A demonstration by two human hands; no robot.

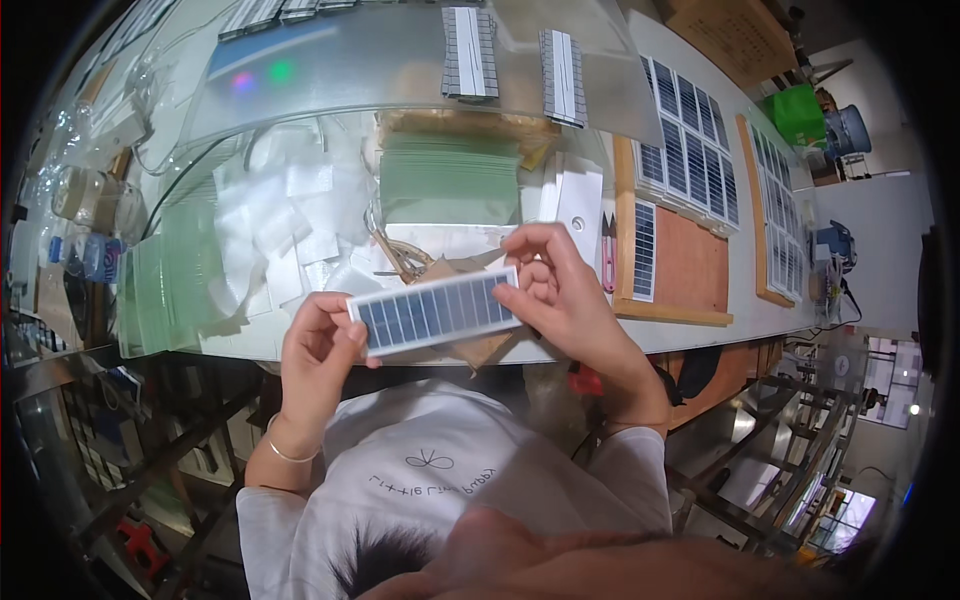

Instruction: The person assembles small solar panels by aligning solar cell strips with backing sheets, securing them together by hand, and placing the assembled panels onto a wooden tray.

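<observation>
A small white-framed solar panel (437,312), its blue cells facing up, is held slightly tilted over the table's front edge. My left hand (322,345) pinches its left end between thumb and fingers. At the other end my right hand (550,285) grips it, thumb on the face and fingers behind. Beneath and beyond the panel lie a piece of brown paper (486,350) and scissors (400,258). A stack of greenish glass sheets (450,180) stands behind them, with loose white translucent sheets (300,225) to its left.
A wooden tray (690,318) on the right holds several solar panels (690,140); a second wooden-edged tray (752,215) lies farther right. Clear plates (175,275) stand at the left. A raised translucent shelf (330,85) spans the back. A pink cutter (608,270) lies beside the tray.
</observation>
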